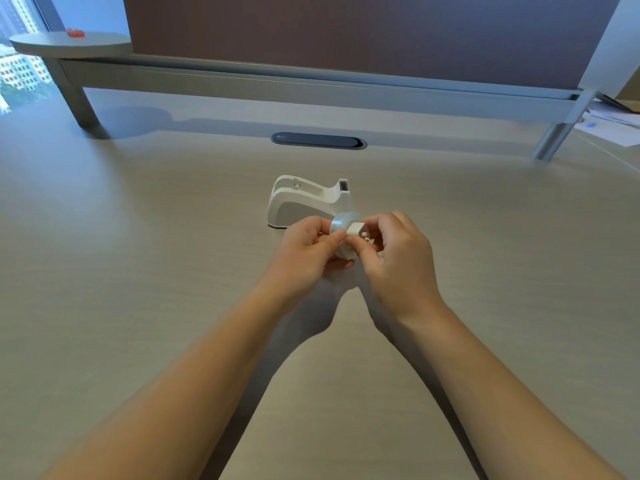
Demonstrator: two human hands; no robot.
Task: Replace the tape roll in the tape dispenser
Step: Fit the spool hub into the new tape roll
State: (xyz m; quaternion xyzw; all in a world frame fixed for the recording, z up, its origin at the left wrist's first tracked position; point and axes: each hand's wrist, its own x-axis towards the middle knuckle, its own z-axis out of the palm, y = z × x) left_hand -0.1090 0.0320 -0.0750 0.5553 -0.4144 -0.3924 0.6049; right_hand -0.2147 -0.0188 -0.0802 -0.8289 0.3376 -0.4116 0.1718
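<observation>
Both hands meet just before the empty dispenser [304,202]: left hand [304,251] grips the roll [341,225], right hand [394,251] pinches the hub [356,231] sideways into it.

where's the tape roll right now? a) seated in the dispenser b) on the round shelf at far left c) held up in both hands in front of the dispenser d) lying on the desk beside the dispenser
c: the tape roll is pinched between the left hand and right hand, while the dispenser cradle sits empty behind.
</observation>
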